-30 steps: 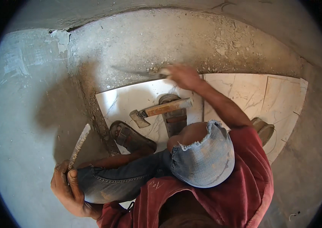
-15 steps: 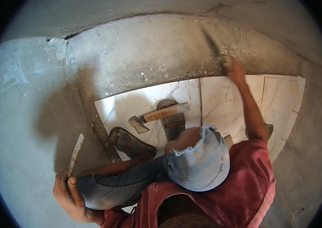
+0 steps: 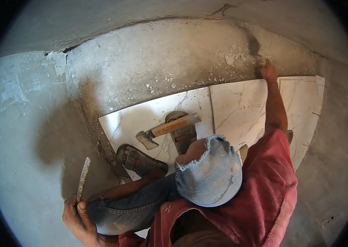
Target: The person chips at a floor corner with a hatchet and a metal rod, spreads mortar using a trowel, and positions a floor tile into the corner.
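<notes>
In the head view, the person's left hand [image 3: 80, 222] is at the lower left, its thumb and fingers pinching the lower end of a slim, ribbed metal rod [image 3: 84, 179] crusted with pale grey. The rod stands up from the grip, leaning slightly to the right, with its upper end free, in front of the grey plastered surface [image 3: 17, 119].

The right hand [image 3: 269, 73] reaches to the upper right, fingers closed around the handle of a dark, narrow-bladed hand tool [image 3: 253, 44]. Motion blurs the tool, and whether its blade touches the rough grey concrete strip [image 3: 141, 61] below it cannot be told. Pale crumbled rubble [image 3: 230, 59] lies on that strip to the left of the right hand, and smaller bits are scattered along the edge of the white marble-patterned tiles [image 3: 239, 103].

On the tiles are the person's feet in dark strapped sandals [image 3: 135, 158]. A hammer with a wooden handle and a wedge-shaped grey metal head [image 3: 169, 127] lies across the right sandal, head toward the left. Nearer the camera are the frayed blue denim trousers [image 3: 211, 181] and the dusty red shirt [image 3: 264, 181].
</notes>
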The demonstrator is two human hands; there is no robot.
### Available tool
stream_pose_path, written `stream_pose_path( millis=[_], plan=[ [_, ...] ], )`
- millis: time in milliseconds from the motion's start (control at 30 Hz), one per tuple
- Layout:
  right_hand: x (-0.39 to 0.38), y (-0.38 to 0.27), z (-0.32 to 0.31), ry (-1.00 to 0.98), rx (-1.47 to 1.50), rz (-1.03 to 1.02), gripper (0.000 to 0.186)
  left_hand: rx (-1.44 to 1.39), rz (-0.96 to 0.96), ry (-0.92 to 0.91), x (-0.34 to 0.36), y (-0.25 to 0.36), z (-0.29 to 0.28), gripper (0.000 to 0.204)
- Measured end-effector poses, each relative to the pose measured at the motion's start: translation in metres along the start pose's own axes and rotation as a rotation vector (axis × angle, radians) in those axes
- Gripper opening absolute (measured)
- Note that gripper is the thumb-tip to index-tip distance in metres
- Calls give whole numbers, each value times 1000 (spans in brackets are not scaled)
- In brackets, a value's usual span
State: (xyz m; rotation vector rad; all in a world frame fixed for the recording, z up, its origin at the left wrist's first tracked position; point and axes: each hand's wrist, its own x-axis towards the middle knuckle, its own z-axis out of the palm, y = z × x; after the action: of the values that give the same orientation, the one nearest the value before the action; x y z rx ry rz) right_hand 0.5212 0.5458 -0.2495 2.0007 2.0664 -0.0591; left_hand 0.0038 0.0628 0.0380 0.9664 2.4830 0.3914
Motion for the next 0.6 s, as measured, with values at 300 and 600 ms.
stream_pose_path(
  millis=[300,600],
  plan=[
    [-87,-57,30,220,240,-478,47,17,-41,-32,6,3,1,33],
    [-32,62,39,171,236,-209,43,-21,-31,-49,9,9,-4,27]
  ],
)
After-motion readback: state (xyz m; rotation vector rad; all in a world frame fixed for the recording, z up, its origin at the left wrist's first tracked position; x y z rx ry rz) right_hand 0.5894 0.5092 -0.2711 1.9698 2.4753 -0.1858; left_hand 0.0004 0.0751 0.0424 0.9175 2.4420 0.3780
